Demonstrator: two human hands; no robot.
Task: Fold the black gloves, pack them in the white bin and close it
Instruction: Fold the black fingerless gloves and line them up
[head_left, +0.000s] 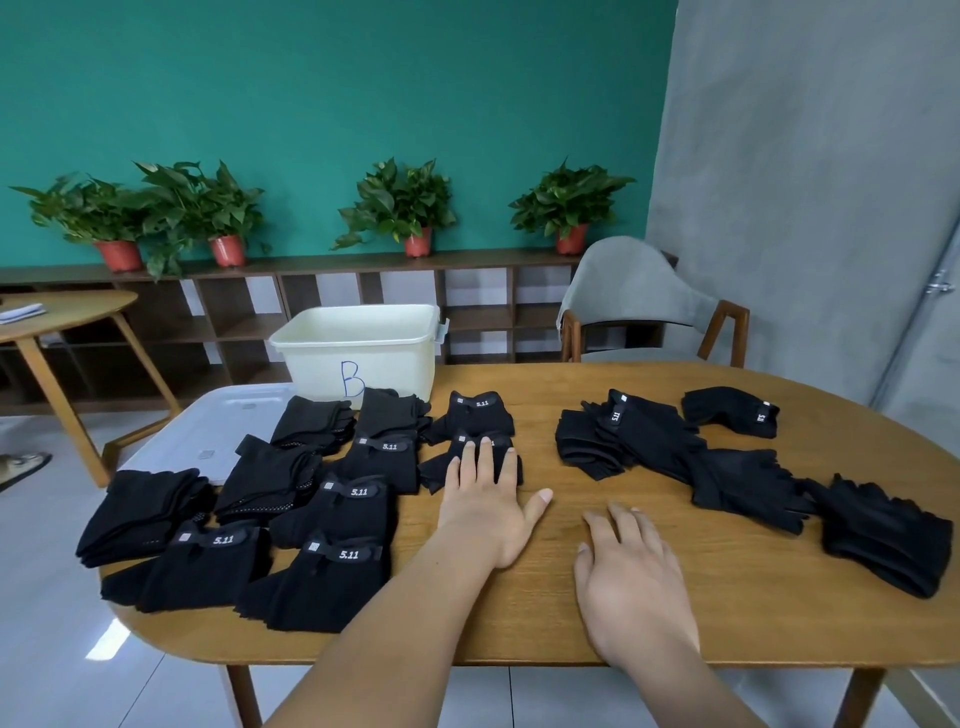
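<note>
The folded black fabric gloves (332, 519) lie in rows on the left half of the oval wooden desk (571, 623), many showing a "5.11" wrist strap. One more folded black glove (436, 470) sits at the right end of those rows, just near of another folded one. The left grip (488, 509), a bare hand, lies flat with straight fingers, its fingertips (485, 447) pressing on that glove and its palm on the desk; it clasps nothing. The right grip (628, 571) rests palm down on bare wood just right of it, fingers relaxed and spread, also holding nothing.

On the right half, well apart from the rows, the loose black gloves (727, 478) lie overlapping in an untidy spread.

The white plastic bin (363, 353) stands at the far side with a blue "B" on its front, uncovered; what is inside cannot be seen. Its flat white lid (208, 431) lies on the far left of the desk, with folded gloves overlapping its edge.

Beyond the desk are a grey padded chair (634, 291) and a low dark shelf (311, 312) carrying potted green plants (400, 208).
</note>
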